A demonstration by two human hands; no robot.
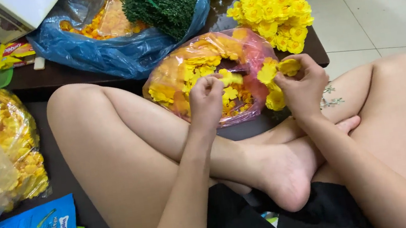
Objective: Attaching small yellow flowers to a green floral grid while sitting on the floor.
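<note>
Mid-frame: left hand (205, 99) pinches yellow petal (228, 78) over pink bag (236, 47); right hand (302, 85) clamps flower sprig (273, 81) beside it. Finished yellow bunch (273, 13) upper right on table (317, 49). Risk: loose pinch drops petal among bagged ones; rough push bends sprig.

A low dark wooden table (316, 51) stands on pale square floor tiles (371, 3) in soft light.
</note>
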